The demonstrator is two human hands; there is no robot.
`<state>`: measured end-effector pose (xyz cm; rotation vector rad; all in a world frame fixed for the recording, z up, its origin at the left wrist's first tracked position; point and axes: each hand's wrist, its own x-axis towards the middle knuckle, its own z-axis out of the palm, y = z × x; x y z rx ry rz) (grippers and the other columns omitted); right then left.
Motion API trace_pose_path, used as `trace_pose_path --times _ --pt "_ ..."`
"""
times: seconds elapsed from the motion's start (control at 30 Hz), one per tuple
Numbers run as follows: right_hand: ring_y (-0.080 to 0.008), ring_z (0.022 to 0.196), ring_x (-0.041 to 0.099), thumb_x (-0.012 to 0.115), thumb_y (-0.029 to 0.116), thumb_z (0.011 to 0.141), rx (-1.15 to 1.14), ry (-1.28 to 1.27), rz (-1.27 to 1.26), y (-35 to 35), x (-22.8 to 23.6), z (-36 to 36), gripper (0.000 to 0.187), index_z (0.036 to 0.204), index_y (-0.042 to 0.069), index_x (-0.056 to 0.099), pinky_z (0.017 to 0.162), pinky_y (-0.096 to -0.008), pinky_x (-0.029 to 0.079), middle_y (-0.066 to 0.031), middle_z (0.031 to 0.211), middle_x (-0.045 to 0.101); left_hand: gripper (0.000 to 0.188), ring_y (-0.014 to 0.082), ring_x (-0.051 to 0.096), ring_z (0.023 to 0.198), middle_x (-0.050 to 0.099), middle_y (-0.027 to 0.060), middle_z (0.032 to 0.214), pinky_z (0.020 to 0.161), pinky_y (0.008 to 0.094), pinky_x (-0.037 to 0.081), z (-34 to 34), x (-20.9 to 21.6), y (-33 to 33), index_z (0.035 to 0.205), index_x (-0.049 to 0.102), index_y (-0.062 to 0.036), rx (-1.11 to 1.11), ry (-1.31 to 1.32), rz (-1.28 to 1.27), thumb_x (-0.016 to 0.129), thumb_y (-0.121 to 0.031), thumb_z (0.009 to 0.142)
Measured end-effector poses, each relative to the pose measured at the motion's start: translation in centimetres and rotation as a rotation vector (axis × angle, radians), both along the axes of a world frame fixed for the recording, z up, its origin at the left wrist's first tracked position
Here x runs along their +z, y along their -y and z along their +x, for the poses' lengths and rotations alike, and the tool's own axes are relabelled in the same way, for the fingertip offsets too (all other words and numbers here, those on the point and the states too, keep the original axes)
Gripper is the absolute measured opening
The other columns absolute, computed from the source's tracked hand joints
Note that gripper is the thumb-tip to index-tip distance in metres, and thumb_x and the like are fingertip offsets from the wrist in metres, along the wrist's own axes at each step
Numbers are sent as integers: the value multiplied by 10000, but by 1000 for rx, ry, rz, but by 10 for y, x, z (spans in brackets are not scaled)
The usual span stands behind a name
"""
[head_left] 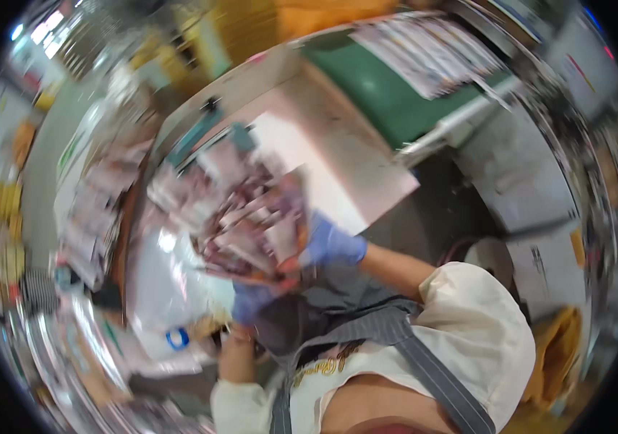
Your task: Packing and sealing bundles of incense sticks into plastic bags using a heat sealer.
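A jumbled heap of small pink-and-white packets (pixel 251 231), smeared by motion, is gathered close in front of my body. My right hand (pixel 332 242), in a blue-violet glove, grips the heap's right side. Lower down, my left hand (pixel 254 300), gloved alike, holds its near edge; most of its fingers are hidden under the packets. Whether a tray or bag lies beneath the heap, I cannot tell. Just beyond it, on the worktable (pixel 157 267), is a teal device with a dark knob (pixel 211 137).
A white sheet (pixel 287 145) lies at the table's far part, inside a low raised border (pixel 352 108). Flat packs (pixel 432 54) lie on a green surface at the far right. More pinkish packets (pixel 99 210) are stacked at left. A blue tape roll (pixel 177 338) sits near left.
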<state>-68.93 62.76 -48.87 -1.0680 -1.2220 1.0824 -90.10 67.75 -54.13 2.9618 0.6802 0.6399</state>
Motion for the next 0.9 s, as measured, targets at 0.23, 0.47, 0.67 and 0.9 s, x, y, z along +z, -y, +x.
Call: trace_pose_path --times 0.23,0.47,0.67,0.9 --pt "-177 1208 353 858 173 503 193 580 626 -63 54 -7 1176 1393 43 100 991 -332 322 -113 1323 382 1023 264 384 1206 350 116 1340 1023 389 288 -16 62 -68 1377 184 -105 -286 335 -457 792 -354 593" --pt "-283 1265 297 863 352 455 115 184 522 -65 51 3 1221 1384 34 138 1047 -383 239 -167 1365 300 833 328 366 1227 350 126 1358 993 492 335 5 92 -66 1373 245 -164 -223 522 -1586 556 -595 732" --pt "-176 1129 435 866 282 483 91 47 381 -82 9 -32 966 1268 14 372 958 -290 339 -90 1229 469 874 302 384 1206 417 111 1302 1035 447 261 -22 -31 -78 1326 330 -102 205 377 -344 755 -383 617" --pt "-130 862 551 654 394 749 -40 -534 -258 -104 -46 -61 483 1049 33 541 796 -258 442 -54 957 598 1102 317 370 1209 372 205 1305 1035 371 269 6 -29 -81 1357 187 7 459 708 -901 830 -346 534"
